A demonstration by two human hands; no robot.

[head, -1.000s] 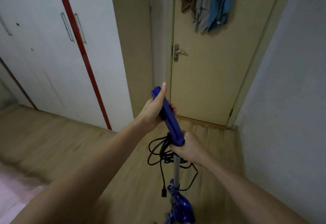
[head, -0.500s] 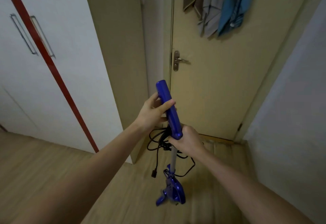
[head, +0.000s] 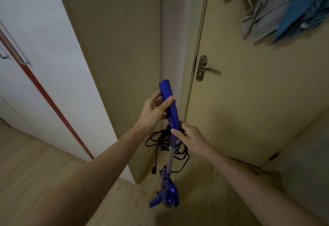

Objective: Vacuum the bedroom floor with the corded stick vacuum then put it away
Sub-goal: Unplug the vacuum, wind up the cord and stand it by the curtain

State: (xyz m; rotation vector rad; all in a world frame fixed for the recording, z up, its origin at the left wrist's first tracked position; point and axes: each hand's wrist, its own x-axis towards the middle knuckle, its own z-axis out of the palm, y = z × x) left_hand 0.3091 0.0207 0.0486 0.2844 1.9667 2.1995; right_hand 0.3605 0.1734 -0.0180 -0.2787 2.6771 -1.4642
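Blue stick vacuum (head: 170,109) upright; left hand (head: 154,111), right hand (head: 191,135) grip handle

My left hand (head: 154,110) and right hand (head: 191,135) grip the blue vacuum (head: 169,104). Its black cord (head: 161,141) hangs coiled beside the closed door (head: 249,110).

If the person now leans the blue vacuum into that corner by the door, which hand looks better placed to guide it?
Probably the left hand: it holds the vacuum high on its handle, nearest the corner. The right hand holds lower, by the coiled cord.
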